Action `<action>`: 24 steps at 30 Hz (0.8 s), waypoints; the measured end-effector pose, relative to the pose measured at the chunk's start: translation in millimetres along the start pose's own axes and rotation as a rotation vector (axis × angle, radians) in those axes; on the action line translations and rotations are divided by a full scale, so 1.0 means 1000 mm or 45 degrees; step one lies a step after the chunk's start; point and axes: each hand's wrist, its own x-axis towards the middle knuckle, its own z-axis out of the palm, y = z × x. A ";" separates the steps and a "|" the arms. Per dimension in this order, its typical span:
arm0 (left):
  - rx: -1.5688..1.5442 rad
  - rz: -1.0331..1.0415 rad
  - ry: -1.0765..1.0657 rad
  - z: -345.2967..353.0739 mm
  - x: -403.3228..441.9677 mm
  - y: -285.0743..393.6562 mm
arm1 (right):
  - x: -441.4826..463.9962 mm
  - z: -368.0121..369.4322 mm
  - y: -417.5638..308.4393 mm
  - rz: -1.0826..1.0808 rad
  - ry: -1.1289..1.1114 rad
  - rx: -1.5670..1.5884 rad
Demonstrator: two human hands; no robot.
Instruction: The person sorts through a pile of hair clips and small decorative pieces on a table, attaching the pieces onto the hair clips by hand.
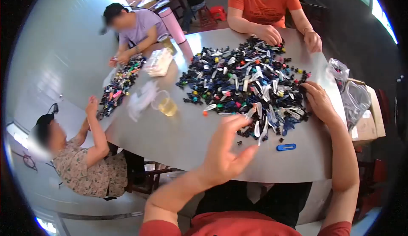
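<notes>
A wide pile of small hair clips (238, 76), mostly black, navy and white with bright specks of colour, covers much of the metal table (178, 151). My left hand (227, 151) is raised over the pile's near edge, thumb and fingers apart, with nothing visible in it. At the pile's right edge lies my right hand (319, 101), its fingers stretched out against the clips. Between my two forearms, close to the near table edge, rests a blue oblong piece (286, 147) with a pale slot.
Across the table a person in orange (263, 6) has both hands by the pile. Two people sit at the left beside another clip heap (121, 83). Cups of yellow liquid (167, 106), a pink bottle (172, 25) and a tissue pack (158, 62) stand there. Bags and a carton (367, 113) are right.
</notes>
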 end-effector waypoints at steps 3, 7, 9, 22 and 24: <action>0.058 -0.408 0.607 -0.020 -0.070 -0.034 | 0.001 0.004 0.004 0.030 0.008 -0.004; -0.018 -0.820 0.982 -0.082 -0.082 -0.087 | 0.005 0.007 0.003 0.069 0.002 -0.045; -0.115 -0.877 1.072 -0.103 -0.065 -0.117 | 0.005 0.005 0.000 0.057 -0.002 -0.065; -0.374 -0.705 0.910 -0.118 -0.019 -0.193 | 0.003 0.002 0.004 -0.012 -0.017 -0.075; -0.214 -0.615 0.762 -0.115 -0.022 -0.188 | 0.004 0.002 0.004 0.022 -0.041 -0.060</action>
